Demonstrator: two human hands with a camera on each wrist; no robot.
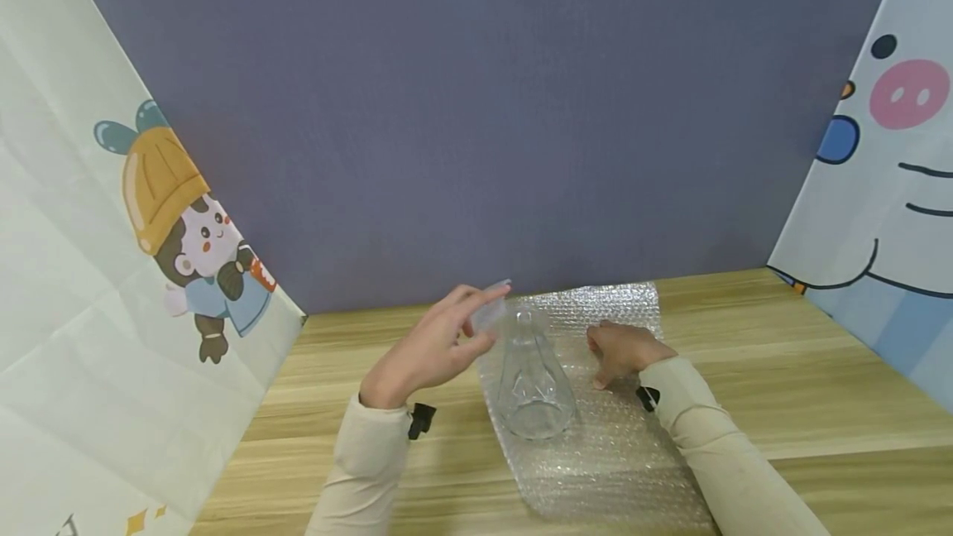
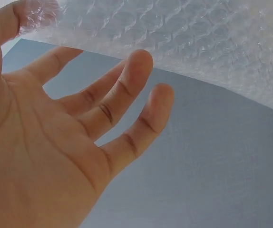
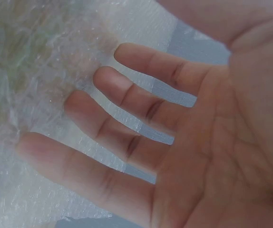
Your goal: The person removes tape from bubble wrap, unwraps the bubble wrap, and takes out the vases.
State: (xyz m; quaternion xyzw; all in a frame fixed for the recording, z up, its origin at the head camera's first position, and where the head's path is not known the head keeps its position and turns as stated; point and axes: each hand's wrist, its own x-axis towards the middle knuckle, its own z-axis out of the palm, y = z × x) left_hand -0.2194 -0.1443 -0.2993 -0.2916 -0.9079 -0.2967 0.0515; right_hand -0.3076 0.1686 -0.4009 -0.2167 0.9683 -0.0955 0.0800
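Note:
A clear glass flask (image 1: 538, 391), wide at the base and narrow at the neck, is on a sheet of bubble wrap (image 1: 596, 453). Its neck points to the back; whether it stands or lies I cannot tell. Left of the neck, my left hand (image 1: 435, 346) pinches a lifted edge of the wrap between thumb and forefinger. In the left wrist view, the other fingers (image 2: 139, 71) spread loosely below that edge. To the right of the flask, my right hand (image 1: 625, 351) is at the bubble wrap. Its fingers (image 3: 110, 88) look extended and apart against the wrap in the right wrist view.
A wooden table (image 1: 744, 354) carries everything. Behind it rises a grey-blue panel (image 1: 484, 122), close to the wrap's far edge. Cartoon-printed white panels stand at the left (image 1: 82, 313) and right (image 1: 886, 213).

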